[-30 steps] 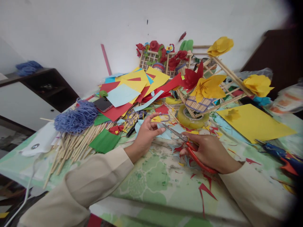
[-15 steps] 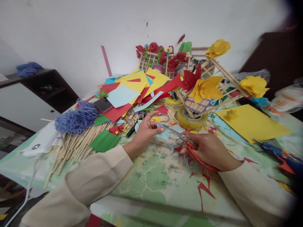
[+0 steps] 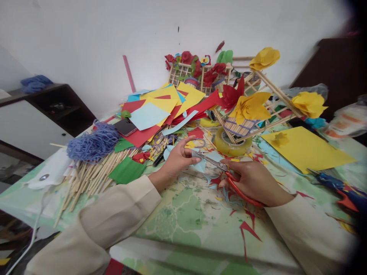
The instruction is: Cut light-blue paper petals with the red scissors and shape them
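Observation:
My left hand (image 3: 175,162) pinches a small light blue paper piece (image 3: 200,165) above the table, thumb and fingers closed on its edge. My right hand (image 3: 254,179) grips red-handled scissors (image 3: 226,173), fingers through the loops. The metal blades point left and meet the blue paper right beside my left fingertips. Red and blue paper scraps lie under both hands on the green patterned tablecloth (image 3: 186,214).
A roll of clear tape (image 3: 232,143) and a stick frame with yellow paper flowers (image 3: 252,107) stand behind the hands. Coloured paper sheets (image 3: 160,107), blue yarn (image 3: 91,143) and wooden sticks (image 3: 91,175) lie at the left. A yellow sheet (image 3: 306,151) and a glue gun (image 3: 335,185) are at the right.
The scissors' blades have pushed a little further left into the blue paper, and my left fingers have shifted slightly on the piece. The rest is unchanged.

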Motion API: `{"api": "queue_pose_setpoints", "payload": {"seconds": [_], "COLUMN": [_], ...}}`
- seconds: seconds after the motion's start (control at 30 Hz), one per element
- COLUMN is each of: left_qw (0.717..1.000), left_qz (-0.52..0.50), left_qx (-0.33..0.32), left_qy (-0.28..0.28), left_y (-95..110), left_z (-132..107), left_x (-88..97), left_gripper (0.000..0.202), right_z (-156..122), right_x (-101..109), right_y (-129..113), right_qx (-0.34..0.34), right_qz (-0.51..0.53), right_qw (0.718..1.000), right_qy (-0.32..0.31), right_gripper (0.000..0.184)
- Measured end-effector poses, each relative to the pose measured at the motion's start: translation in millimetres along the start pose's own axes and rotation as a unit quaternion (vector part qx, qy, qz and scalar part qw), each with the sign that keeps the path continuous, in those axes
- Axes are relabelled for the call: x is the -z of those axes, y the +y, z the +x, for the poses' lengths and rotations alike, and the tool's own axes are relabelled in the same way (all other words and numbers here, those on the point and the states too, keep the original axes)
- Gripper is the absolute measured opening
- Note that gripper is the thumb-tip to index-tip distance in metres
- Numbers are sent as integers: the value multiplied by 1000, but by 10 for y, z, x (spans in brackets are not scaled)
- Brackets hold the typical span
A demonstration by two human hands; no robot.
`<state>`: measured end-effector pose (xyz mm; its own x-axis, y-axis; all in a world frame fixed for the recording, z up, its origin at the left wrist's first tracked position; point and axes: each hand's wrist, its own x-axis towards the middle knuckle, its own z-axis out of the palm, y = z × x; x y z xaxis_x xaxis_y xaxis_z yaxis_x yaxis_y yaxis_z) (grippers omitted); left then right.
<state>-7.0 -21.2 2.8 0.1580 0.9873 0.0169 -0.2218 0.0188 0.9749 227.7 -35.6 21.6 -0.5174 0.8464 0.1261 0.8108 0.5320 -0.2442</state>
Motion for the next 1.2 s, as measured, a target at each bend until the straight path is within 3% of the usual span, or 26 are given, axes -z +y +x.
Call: {"api": "queue_pose_setpoints", "payload": {"seconds": [0.33,0.57,0.73,0.87,1.0,1.1,1.2], "left_qw": [1000,1000,997,992,991,992,994], "left_qz": [2,-7,-49,-102,-101,-85,-66], "left_qx": [-7,-3,7,42,76,85,82], "left_qy": [-28,27,61,66,48,24,12], "left_y": [-1,9,-33,-83,-132,-164,-178], "left_z": [-3,7,-10,-94,-187,-222,-231], "left_x": [12,4,-47,-184,-303,-334,-341], "left_gripper": [79,77,66,61,57,54,49], "right_z": [-14,12,38,80,129,136,128], "right_x": [-1,-59,-133,-179,-209,-208,-200], "right_y": [-3,44,72,-65,-254,-324,-323], "right_qx": [-8,-50,-81,-100,-85,-71,-73], "right_qz": [-14,-9,93,248,424,492,508], "right_qw": [1000,999,990,960,898,862,847], "right_qy": [6,19,70,82,82,104,138], "right_gripper": [49,54,52,48,47,38,29]}}
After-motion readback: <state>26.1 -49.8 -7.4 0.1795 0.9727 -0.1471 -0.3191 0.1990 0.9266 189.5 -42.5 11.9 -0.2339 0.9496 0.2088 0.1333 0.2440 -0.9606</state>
